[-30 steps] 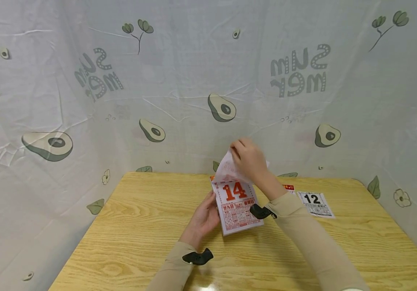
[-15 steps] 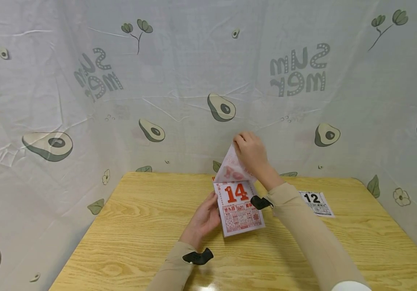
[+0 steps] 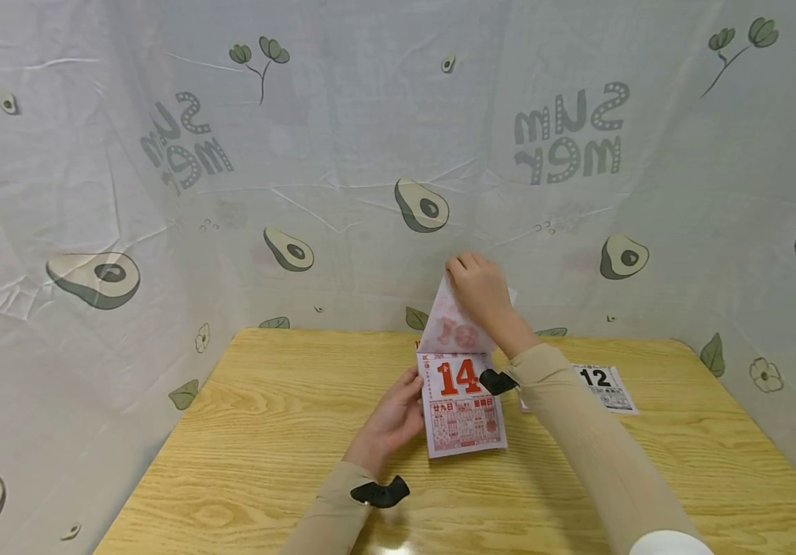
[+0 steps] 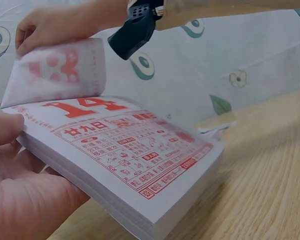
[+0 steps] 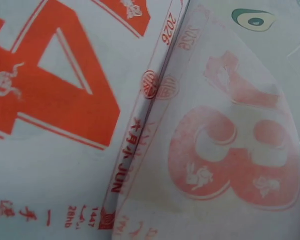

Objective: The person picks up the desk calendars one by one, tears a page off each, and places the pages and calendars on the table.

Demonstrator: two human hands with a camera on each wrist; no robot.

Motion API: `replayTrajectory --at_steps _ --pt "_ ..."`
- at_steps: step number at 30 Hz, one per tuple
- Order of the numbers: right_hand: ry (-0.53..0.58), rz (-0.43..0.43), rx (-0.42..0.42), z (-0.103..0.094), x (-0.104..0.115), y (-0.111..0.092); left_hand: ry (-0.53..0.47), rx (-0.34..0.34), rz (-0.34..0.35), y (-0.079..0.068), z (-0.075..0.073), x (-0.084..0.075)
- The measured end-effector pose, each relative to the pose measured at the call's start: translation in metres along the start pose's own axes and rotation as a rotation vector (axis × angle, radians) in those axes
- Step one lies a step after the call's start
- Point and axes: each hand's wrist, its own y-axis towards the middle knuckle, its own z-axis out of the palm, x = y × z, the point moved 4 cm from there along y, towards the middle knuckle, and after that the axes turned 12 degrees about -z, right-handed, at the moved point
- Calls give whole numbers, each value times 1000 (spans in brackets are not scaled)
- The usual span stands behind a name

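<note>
A thick tear-off calendar pad shows a red 14 on its top sheet. My left hand grips the pad's left side; in the left wrist view the thumb lies at the upper edge and fingers reach beneath. Above the pad, my right hand pinches the end of a lifted calendar page. That page stands folded up at the pad's top edge, its red number showing through from behind. In the right wrist view the page meets the pad along the fold.
On the wooden table, a loose calendar sheet with a black 12 lies to the right, partly behind my right sleeve. A pale curtain printed with avocados hangs behind the table.
The pad has shifted slightly right and toward me. My right hand has risen a little, and the lifted page now stands straighter, with more of its back showing.
</note>
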Motion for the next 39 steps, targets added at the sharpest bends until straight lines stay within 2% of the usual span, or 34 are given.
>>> replayTrajectory --at_steps 5,10,13,19,22,29,39 --pt "14 7 38 2 -1 0 8 9 2 1 0 2" --pt "32 12 34 3 -1 1 6 45 46 1 0 2" --pt "39 16 23 3 0 2 2 11 51 2 -1 1" --pt "33 5 6 1 3 4 14 -118 29 4 -1 -1" --pt "24 -4 4 1 5 5 21 -143 28 3 -2 -1" --pt "27 -20 4 2 5 6 18 -139 38 1 -2 -5" --pt "45 -30 82 8 0 4 58 -118 40 0 -5 -10"
